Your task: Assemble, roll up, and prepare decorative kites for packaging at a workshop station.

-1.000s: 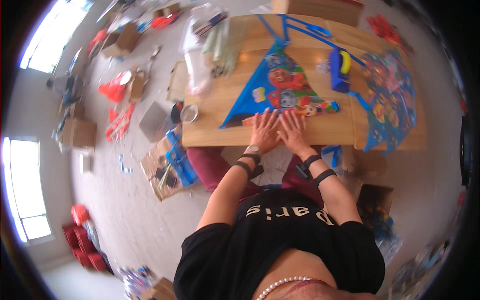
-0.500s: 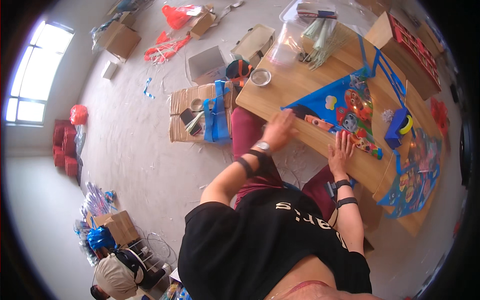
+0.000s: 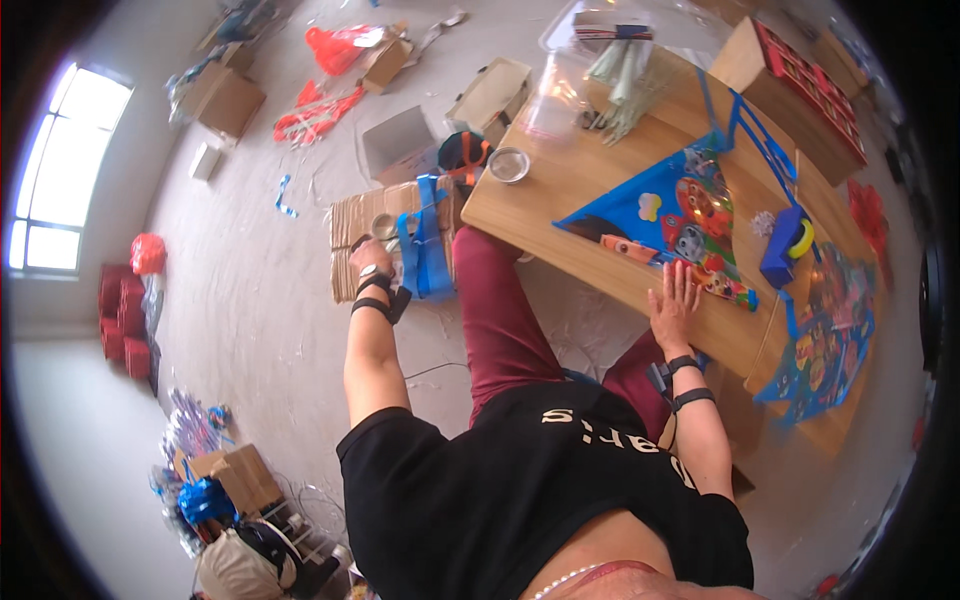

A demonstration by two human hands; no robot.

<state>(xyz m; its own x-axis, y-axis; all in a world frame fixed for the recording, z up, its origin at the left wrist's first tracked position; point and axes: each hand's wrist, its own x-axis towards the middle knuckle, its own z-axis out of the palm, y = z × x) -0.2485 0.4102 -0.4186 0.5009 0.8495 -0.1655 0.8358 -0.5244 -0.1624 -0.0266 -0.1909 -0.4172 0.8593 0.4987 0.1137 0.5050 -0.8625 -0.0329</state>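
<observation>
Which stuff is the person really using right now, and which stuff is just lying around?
In use:
- right hand flat on the colourful kite on the wooden table
- left hand reaching down to the flat cardboard box of blue strips on the floor

Lying about:
- small metal bowl
- blue tape dispenser
- second kite
- open cardboard boxes
- red plastic bags

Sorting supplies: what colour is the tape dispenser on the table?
The tape dispenser is blue, holding a yellow roll; it shows in the head view, beyond the right hand.
</observation>
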